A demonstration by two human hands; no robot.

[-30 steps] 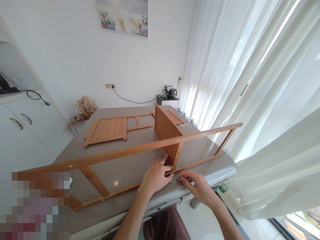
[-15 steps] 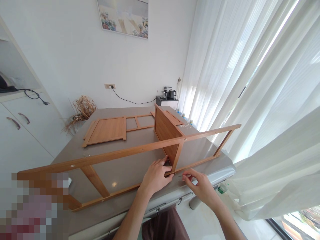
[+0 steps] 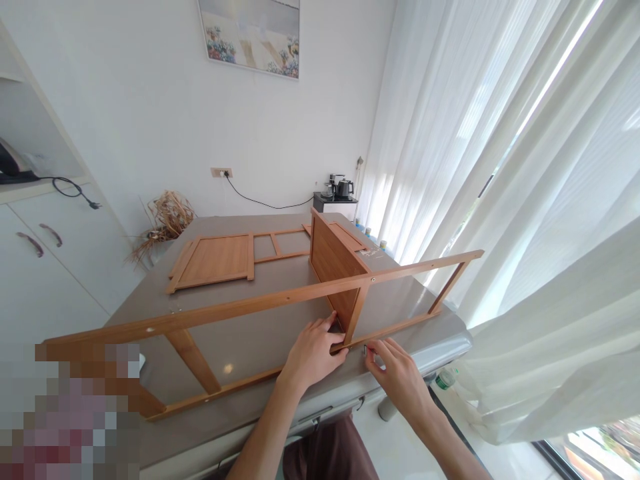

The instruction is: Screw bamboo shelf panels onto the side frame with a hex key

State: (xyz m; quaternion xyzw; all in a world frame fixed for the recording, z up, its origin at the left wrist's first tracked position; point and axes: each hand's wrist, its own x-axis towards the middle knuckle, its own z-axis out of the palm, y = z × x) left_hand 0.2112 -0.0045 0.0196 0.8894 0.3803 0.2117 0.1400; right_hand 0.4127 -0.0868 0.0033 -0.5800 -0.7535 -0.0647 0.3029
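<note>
A wooden ladder-like frame (image 3: 260,300) stands on its long edge along the near side of the table, with a wooden panel (image 3: 336,257) upright against its crosspiece. My left hand (image 3: 314,350) grips the lower rail where panel and crosspiece meet, its fingers partly behind the wood. Just right of that joint, my right hand (image 3: 395,363) pinches a thin, bent metal hex key (image 3: 365,349), mostly hidden by the fingers. Whether the key's tip sits in the rail, I cannot tell.
On the grey table (image 3: 280,340) lie a flat wooden panel (image 3: 215,260) and another panel (image 3: 347,235) farther back. A pixelated patch covers the frame's left end. White curtains (image 3: 450,133) hang at the right. A bottle (image 3: 447,378) is below the table edge.
My right hand has turned slightly, and the hex key has swung from pointing left to a more upright angle. The left hand keeps its hold on the frame.
</note>
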